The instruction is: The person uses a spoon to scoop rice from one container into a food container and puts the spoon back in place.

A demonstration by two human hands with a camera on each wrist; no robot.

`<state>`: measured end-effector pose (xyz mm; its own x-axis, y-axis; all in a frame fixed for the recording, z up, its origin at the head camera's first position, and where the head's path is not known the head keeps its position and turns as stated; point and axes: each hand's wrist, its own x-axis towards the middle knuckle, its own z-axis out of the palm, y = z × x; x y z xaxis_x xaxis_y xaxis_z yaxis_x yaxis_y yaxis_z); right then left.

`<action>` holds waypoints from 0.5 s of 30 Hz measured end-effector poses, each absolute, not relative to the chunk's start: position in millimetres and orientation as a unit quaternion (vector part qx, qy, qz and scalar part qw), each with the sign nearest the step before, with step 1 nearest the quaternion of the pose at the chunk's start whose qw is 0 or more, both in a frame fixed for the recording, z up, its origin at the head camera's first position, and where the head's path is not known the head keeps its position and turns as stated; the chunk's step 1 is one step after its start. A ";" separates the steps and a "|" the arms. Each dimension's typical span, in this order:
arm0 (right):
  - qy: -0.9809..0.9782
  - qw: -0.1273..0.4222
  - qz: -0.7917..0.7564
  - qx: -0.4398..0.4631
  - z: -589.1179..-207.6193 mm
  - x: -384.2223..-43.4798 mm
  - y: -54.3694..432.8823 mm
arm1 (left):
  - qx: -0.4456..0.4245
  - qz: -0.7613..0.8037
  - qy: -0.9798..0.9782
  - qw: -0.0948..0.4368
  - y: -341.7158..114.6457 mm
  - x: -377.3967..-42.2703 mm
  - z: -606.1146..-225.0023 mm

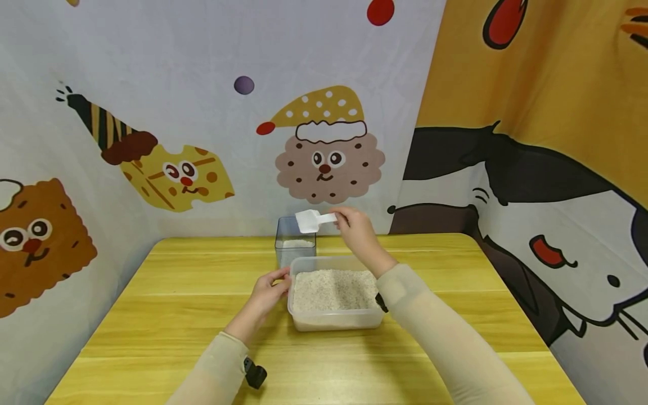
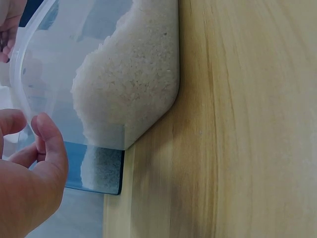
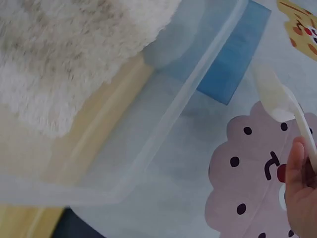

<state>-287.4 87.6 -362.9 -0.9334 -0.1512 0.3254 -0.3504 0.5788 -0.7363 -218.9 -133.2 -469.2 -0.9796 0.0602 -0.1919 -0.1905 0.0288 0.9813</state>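
My right hand (image 1: 358, 232) grips the handle of a white scoop (image 1: 307, 221), raised above the blue-tinted clear container (image 1: 296, 248), which has white grains inside. Whether grains lie in the scoop I cannot tell. In the right wrist view the scoop (image 3: 273, 94) is tilted. Closer to me stands a larger clear plastic tub (image 1: 336, 321) partly filled with rice (image 1: 331, 289). My left hand (image 1: 270, 288) pinches the tub's rim at its left side between thumb and fingers. Through the tub's wall the left wrist view shows the rice (image 2: 131, 74) heaped unevenly.
Both containers stand on a yellow wood-grain table (image 1: 202, 304), the blue-tinted one near its back edge. A cloth backdrop (image 1: 202, 112) with cartoon figures hangs behind and along the sides. A black wrist device (image 1: 255, 373) sits at the left sleeve.
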 end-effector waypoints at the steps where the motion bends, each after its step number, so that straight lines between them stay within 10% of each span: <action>1: -0.870 0.102 0.466 0.126 -362.9 -288.2 88.2 | -0.045 0.695 0.712 0.090 -133.5 -219.1 -469.5; 15: -0.697 -0.065 0.708 -0.094 -365.2 -292.0 97.7 | 0.006 0.708 0.702 0.072 -136.1 -213.6 -468.5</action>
<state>-292.0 97.7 -365.2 -0.9739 0.0402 -0.2235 0.2228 -0.0199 -0.9747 -213.6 -136.1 -468.5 -0.9895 0.1110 -0.0924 -0.0933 -0.0026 0.9956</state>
